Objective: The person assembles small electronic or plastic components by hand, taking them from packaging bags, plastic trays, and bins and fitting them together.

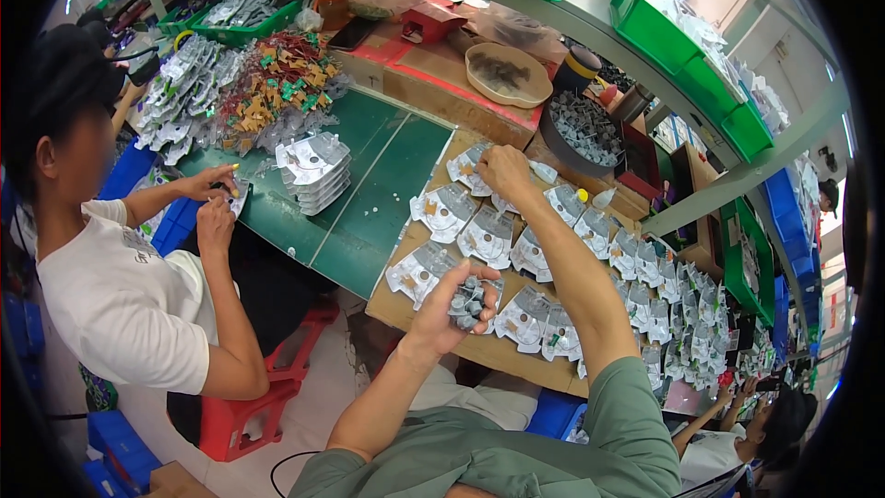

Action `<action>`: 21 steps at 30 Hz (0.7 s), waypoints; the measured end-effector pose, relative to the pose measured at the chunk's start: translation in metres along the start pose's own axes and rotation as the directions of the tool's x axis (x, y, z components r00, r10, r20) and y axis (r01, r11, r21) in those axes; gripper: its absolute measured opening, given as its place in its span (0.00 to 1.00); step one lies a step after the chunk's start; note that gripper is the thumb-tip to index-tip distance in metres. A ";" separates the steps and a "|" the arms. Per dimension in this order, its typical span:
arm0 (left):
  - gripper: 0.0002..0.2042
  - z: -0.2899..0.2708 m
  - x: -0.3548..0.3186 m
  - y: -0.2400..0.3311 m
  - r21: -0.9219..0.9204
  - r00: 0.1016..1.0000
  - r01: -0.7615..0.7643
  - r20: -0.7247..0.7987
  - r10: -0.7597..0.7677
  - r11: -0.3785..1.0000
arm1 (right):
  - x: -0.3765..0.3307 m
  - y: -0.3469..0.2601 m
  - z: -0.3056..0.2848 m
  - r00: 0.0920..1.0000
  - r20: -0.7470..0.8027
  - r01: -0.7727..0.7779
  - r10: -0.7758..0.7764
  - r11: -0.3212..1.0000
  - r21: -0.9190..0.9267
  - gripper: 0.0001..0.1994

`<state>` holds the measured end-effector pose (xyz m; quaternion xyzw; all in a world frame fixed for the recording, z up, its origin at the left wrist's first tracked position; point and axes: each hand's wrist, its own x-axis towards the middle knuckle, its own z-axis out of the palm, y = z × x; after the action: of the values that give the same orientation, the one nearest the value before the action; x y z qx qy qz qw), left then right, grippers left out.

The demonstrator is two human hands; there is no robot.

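Note:
In my left hand (pixel 442 312) is a heap of small grey parts (pixel 468 302), with the fingers curled round them, above the near edge of the brown work board (pixel 387 302). My right hand (pixel 505 171) reaches to the far row, fingers bunched down over a silvery-white plastic housing (pixel 466 169); its fingertips and anything in them are hidden. Between my hands lie more such housings, among them one housing (pixel 486 236) with a clear section. Several stand in rows running off to the right.
A round dark tub (pixel 583 129) of grey parts and a beige bowl (pixel 509 74) stand behind the board. Left, a stack of housings (pixel 313 171) sits on the green table (pixel 369 166). A co-worker (pixel 138 286) sits there. A metal shelf with green bins (pixel 664 28) arches overhead.

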<state>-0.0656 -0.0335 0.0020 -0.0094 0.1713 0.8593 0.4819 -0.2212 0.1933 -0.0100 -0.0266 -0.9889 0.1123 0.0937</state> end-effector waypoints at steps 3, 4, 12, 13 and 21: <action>0.23 0.000 0.000 -0.003 -0.006 1.000 0.009 -0.012 -0.009 1.000 | 0.001 -0.002 -0.002 0.998 -0.051 0.030 -0.030 1.000 -0.009 0.10; 0.23 -0.001 0.000 -0.003 -0.016 1.000 0.011 -0.009 -0.011 1.000 | 0.001 -0.004 -0.004 0.996 -0.045 0.075 -0.078 0.995 -0.064 0.09; 0.23 -0.007 0.000 -0.002 -0.035 1.000 0.010 0.001 -0.010 0.999 | -0.019 -0.011 0.010 0.883 -0.024 0.410 -0.468 0.795 -0.447 0.04; 0.24 -0.008 0.001 -0.002 -0.027 1.000 0.008 0.000 -0.008 1.000 | -0.020 -0.010 0.012 0.871 -0.023 0.430 -0.490 0.785 -0.445 0.04; 0.23 -0.006 -0.003 -0.002 -0.035 1.000 0.010 -0.007 -0.010 0.999 | 0.013 -0.008 -0.002 0.989 0.078 -0.128 0.122 0.989 0.077 0.08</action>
<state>-0.0629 -0.0370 -0.0036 -0.0219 0.1580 0.8596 0.4854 -0.2334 0.1867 -0.0035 -0.0805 -0.9827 0.1590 0.0512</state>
